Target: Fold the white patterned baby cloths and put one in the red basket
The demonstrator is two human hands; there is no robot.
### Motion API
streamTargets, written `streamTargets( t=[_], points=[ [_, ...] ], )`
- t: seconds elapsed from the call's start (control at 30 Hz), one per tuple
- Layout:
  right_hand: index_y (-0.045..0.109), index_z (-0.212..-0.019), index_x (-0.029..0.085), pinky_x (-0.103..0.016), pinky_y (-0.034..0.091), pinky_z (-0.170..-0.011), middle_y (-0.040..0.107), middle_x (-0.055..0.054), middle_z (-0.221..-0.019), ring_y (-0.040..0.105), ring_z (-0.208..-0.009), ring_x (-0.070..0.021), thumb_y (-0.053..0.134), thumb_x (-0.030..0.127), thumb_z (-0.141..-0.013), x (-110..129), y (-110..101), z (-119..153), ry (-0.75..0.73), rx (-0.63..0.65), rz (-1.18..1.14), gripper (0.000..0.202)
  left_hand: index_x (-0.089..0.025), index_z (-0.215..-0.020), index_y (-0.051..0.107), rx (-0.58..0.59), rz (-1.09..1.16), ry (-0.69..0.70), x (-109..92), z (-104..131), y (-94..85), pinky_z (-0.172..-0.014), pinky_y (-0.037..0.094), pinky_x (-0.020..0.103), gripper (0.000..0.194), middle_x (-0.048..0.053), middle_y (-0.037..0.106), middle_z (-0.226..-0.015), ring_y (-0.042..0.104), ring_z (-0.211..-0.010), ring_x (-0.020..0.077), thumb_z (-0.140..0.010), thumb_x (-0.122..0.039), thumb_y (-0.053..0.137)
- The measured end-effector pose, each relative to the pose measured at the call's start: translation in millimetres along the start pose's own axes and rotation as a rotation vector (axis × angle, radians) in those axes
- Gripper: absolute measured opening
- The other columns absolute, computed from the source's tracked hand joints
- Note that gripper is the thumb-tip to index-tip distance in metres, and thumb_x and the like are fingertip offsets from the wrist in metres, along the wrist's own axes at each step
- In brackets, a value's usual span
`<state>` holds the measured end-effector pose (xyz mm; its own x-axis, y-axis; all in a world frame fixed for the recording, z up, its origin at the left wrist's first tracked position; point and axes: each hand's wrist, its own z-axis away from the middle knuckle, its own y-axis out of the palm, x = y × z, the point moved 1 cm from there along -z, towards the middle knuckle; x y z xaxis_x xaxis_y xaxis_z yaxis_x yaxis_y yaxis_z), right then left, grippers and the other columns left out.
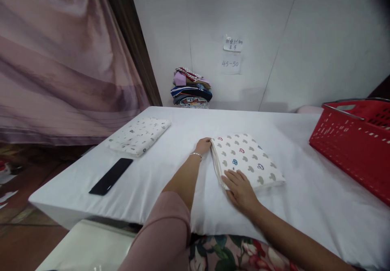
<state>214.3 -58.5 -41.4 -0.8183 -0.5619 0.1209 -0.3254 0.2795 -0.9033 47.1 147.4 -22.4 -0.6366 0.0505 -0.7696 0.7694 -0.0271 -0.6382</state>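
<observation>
The folded mushroom-print cloth (248, 157) lies flat on the white-covered worktop (170, 157), directly under and between my two sets of fingers. My left fingers (208, 140) are closed on its far left corner, seemingly in a pinch, though I cannot see the thumb. My right fingers (232, 176) lie outstretched on top by the near left corner, pressing rather than clenching; whether the thumb reaches under the edge I can't tell.

I judge it light and soft, several layers thick, with no stiffness of its own: lifted by one corner it would sag and the layers would fan apart. It can't break, but it creases easily, and it may slide on the smooth covering if I push sideways. The edge running between my fingers shows stacked layers, so the surest hold takes all of them at both corners, thumbs beneath, fingers flat above. A pinch of the top layer alone would open the fold.

Well to the left of my left fingers lie another folded printed cloth (143, 135) and a black smartphone (111, 176); a red basket (347, 141) stands well right of my right fingers.
</observation>
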Motion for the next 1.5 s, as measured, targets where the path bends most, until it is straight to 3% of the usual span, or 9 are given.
streamTargets(
  t=[0.2,0.33,0.43,0.63,0.8,1.1,1.27,1.37,1.5],
  points=[
    [0.054,-0.126,0.018,-0.045,0.027,-0.105,0.051,-0.009,-0.133,0.042,-0.124,-0.0248,0.046,0.02,-0.083,3.3,-1.0,-1.0,-0.002,-0.013,0.023,0.044,-0.02,-0.127,0.054,-0.095,-0.072,0.16,-17.7,43.0,-2.2,-0.11,0.029,0.034,0.039,0.006,0.05,-0.137,0.042,-0.127,0.0179,-0.09,-0.027,0.041],
    [0.052,-0.129,0.017,-0.047,0.026,-0.107,0.049,-0.01,-0.135,0.04,-0.126,-0.0253,0.046,0.02,-0.084,4.7,-0.1,-0.8,-0.001,-0.005,0.055,0.045,-0.024,-0.13,0.049,0.021,-0.256,0.42,-27.2,76.3,15.0,-0.114,0.019,0.041,0.042,0.002,0.037,-0.147,0.026,-0.137,0.0187,-0.092,-0.037,0.038],
    [0.05,-0.131,0.017,-0.049,0.025,-0.108,0.045,-0.012,-0.139,0.036,-0.13,-0.0264,0.046,0.021,-0.086,9.6,0.1,4.4,-0.006,-0.003,0.085,0.045,-0.028,-0.132,0.046,0.118,-0.306,0.378,-23.5,86.2,22.9,-0.113,0.018,0.045,0.042,0.0,0.033,-0.149,0.021,-0.139,0.0179,-0.094,-0.038,0.032],
    [0.046,-0.134,0.02,-0.051,0.026,-0.108,0.036,-0.01,-0.145,0.026,-0.136,-0.0249,0.046,0.019,-0.083,12.9,-17.4,19.3,-0.08,0.098,0.041,0.051,-0.025,-0.132,0.046,0.118,-0.255,0.367,-19.7,82.5,23.6,-0.113,0.019,0.045,0.043,0.003,0.032,-0.149,0.019,-0.14,0.0186,-0.094,-0.038,0.031],
    [0.047,-0.133,0.021,-0.052,0.025,-0.108,0.037,-0.009,-0.145,0.025,-0.137,-0.0225,0.036,0.024,-0.091,-20.5,-43.3,14.4,0.055,0.023,0.022,0.044,-0.017,-0.131,0.049,0.042,-0.186,0.291,-21.7,89.5,27.2,-0.114,0.02,0.038,0.047,0.008,0.032,-0.149,0.02,-0.14,0.0216,-0.09,-0.038,0.04],
    [0.06,-0.122,0.025,-0.052,0.037,-0.101,0.052,-0.007,-0.133,0.045,-0.125,-0.0264,0.041,0.042,-0.092,-67.0,-27.9,16.8,0.206,0.088,-0.116,0.039,-0.022,-0.129,0.051,-0.002,-0.164,0.249,-14.4,106.1,34.0,-0.114,0.02,0.034,0.043,0.003,0.032,-0.149,0.025,-0.138,0.0192,-0.089,-0.036,0.042],
    [0.065,-0.112,0.021,-0.045,0.046,-0.095,0.058,-0.01,-0.126,0.055,-0.115,-0.0268,0.046,0.042,-0.087,-131.4,-41.8,6.4,0.536,-0.137,-0.181,0.038,-0.019,-0.131,0.047,-0.042,-0.079,0.187,-17.8,110.2,30.0,-0.112,0.022,0.033,0.05,0.008,0.03,-0.149,0.027,-0.137,0.0212,-0.086,-0.04,0.047],
    [0.055,-0.128,0.018,-0.042,0.045,-0.095,0.058,-0.013,-0.125,0.056,-0.113,-0.0283,0.054,0.044,-0.082,-160.0,-49.2,2.0,0.838,-0.001,-0.266,0.052,-0.018,-0.131,0.044,-0.129,-0.058,0.159,-22.2,117.7,27.7,-0.106,0.03,0.034,0.053,0.011,0.04,-0.143,0.037,-0.13,0.0237,-0.082,-0.039,0.053],
    [0.042,-0.138,0.012,-0.039,0.04,-0.1,0.051,-0.015,-0.133,0.051,-0.118,-0.0294,0.059,0.046,-0.079,-157.0,-56.2,1.7,1.055,0.117,-0.454,0.071,-0.019,-0.12,0.048,-0.166,-0.032,0.135,-27.1,126.8,26.9,-0.094,0.039,0.032,0.044,0.009,0.056,-0.124,0.052,-0.113,0.0223,-0.08,-0.036,0.055]
  ],
)
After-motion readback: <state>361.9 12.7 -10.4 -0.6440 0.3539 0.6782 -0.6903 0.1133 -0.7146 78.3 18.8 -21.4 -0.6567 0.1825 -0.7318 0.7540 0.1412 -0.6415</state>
